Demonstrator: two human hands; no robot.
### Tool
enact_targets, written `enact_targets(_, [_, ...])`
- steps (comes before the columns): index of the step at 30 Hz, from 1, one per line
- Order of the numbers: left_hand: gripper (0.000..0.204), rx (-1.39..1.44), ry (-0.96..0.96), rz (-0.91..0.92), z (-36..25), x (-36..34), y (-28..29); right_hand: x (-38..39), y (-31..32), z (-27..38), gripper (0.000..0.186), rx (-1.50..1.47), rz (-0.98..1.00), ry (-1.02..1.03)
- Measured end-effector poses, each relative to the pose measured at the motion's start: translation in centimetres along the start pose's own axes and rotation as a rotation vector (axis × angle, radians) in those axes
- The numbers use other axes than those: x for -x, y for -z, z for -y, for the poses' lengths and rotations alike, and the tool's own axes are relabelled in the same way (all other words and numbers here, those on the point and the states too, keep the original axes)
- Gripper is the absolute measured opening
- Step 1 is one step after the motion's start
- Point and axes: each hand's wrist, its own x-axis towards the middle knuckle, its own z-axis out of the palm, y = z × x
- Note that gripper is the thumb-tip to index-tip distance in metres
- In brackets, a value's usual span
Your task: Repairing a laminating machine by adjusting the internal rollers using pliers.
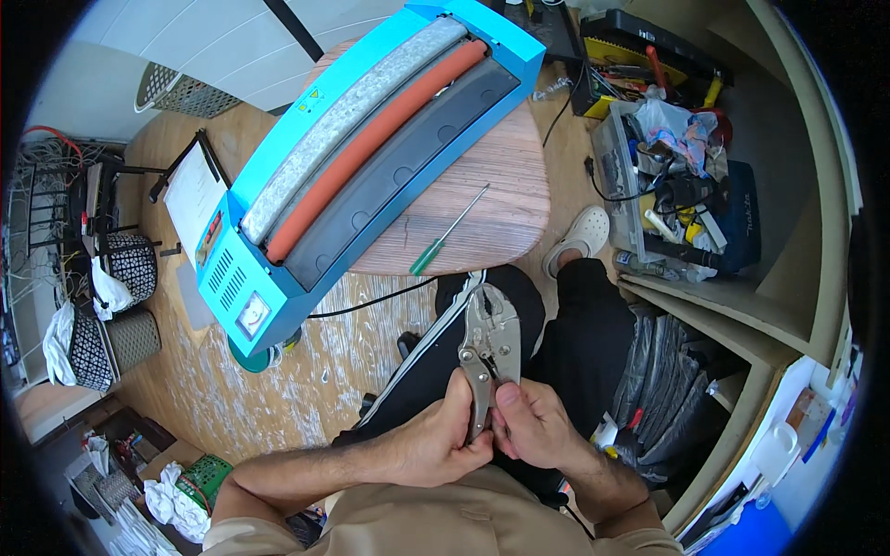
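Note:
A pair of silver locking pliers (491,338) is held over my lap, jaws pointing away from me. My left hand (443,434) wraps round the left handle. On the other side my right hand (530,424) is closed on the lower end of the right handle, thumb pressed near its edge. Beyond the pliers, a screwdriver (448,231) with a green handle lies on the wood-patterned round table (505,199). A blue machine (366,171) with a grey-white roller and an orange-red roller sits across the same table.
At the right, a clear plastic bin (614,153) holds mixed tools, beside wooden shelving (742,301). Another person's foot in a white clog (584,236) rests near the table's right edge. Baskets (130,269) stand at the left. A black cord (371,302) trails below the machine.

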Motion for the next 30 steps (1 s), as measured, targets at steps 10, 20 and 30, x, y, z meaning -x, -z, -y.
enact_targets(10, [0.045,0.361,-0.012,-0.147,2.2,-1.2,-1.1,-1.0,-0.7,0.4,0.030,0.098,-0.222,0.185])
enact_targets(20, [0.018,-0.030,0.121,-0.093,0.1,-0.2,1.6,-0.4,3.2,0.1,0.037,0.266,-0.215,0.124])
enact_targets(30, [0.026,-0.465,-0.327,-0.436,0.1,-7.6,7.0,-8.6,3.8,3.6,0.026,-0.598,0.077,0.137])
